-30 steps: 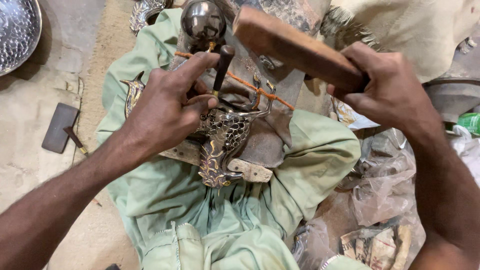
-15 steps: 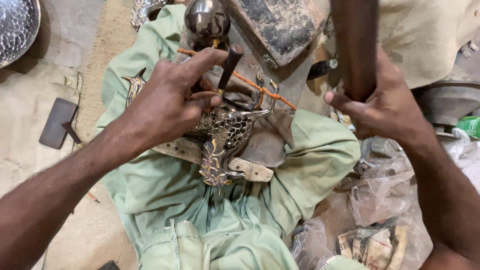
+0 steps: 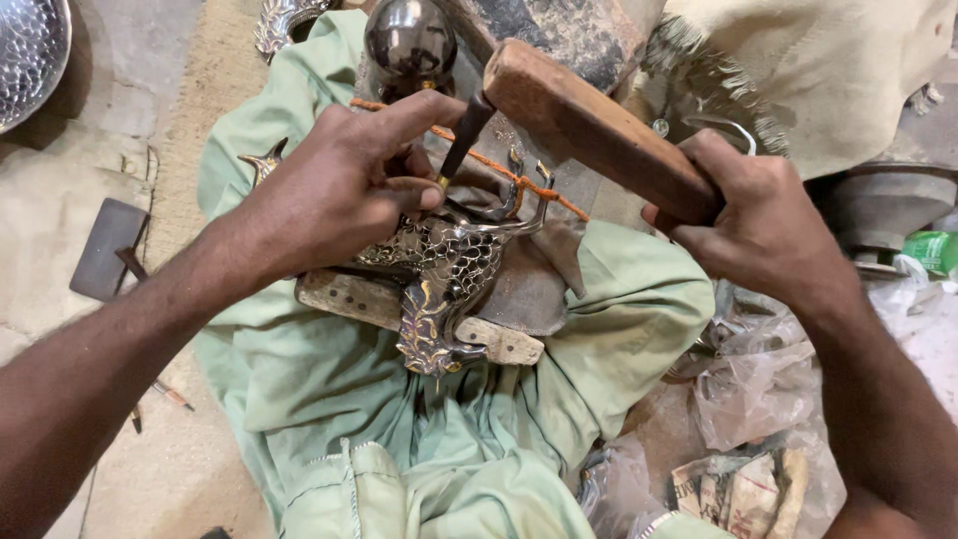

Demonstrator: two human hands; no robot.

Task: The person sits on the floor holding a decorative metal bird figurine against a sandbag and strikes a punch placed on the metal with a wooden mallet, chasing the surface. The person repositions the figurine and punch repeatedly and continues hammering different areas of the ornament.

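- Left hand point(image 3: 334, 195): closed around a slim dark punch point(image 3: 462, 140), thumb and fingers pinching its shaft; the tool leans toward 1 o'clock, its lower tip meeting the metal ornament.
- Right hand point(image 3: 763, 225): clenched fully around the near end of a wooden mallet point(image 3: 594, 125), a thick brown block that runs out toward 10 o'clock; its far end sits just at the punch's top, though contact cannot be told.
- Metal ornament point(image 3: 439, 274): an embossed, silvery piece with gilt touches and curled prongs, at frame centre, lying on a worn wooden block point(image 3: 354, 297) across the person's lap, partly under the left hand.
- Pale green garment point(image 3: 329, 399): covers the folded legs, filling the frame from centre to 6 o'clock.
- Orange cord point(image 3: 539, 188): stretched across just above the ornament, slanting toward 4 o'clock.
- Rounded dark metal stake point(image 3: 409, 40): at 12 o'clock, beyond the punch.
- Hammered metal dish point(image 3: 25, 55): at 10 o'clock, on the floor.
- Crumpled plastic bags point(image 3: 748, 399): at 4 o'clock.
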